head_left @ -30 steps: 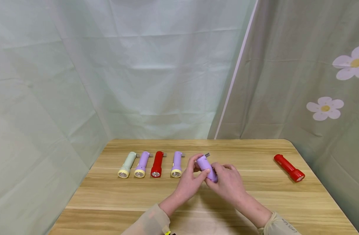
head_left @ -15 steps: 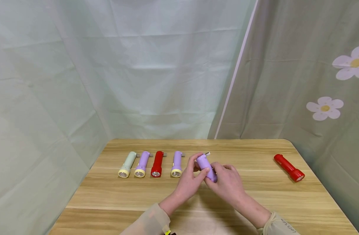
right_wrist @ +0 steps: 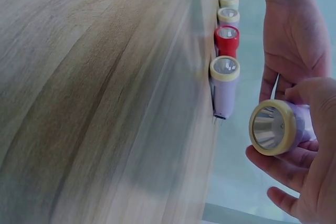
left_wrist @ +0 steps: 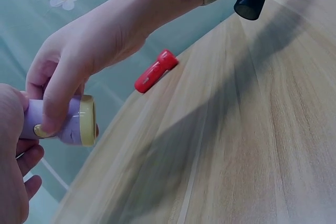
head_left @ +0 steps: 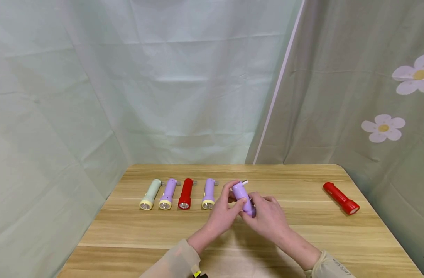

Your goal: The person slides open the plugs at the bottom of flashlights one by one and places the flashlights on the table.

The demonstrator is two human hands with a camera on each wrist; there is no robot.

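Note:
A purple flashlight is held above the table between both hands, tilted, with its metal plug prongs sticking out at the tail end. My left hand grips the body near that tail, thumb on the near side. Around the head end, my right hand holds on with curled fingers. In the left wrist view, a digit of the right hand lies at the yellow switch, beside the cream head ring. The right wrist view shows the reflector, facing that camera.
Left on the wooden table lies a row of flashlights: pale green, purple, red and another purple one, all with prongs out. A separate red flashlight lies at the right. Curtains surround the table.
Both hands stay almost in place on the purple flashlight. The right thumb has shifted slightly left at its lower end. The flashlights on the table have not moved.

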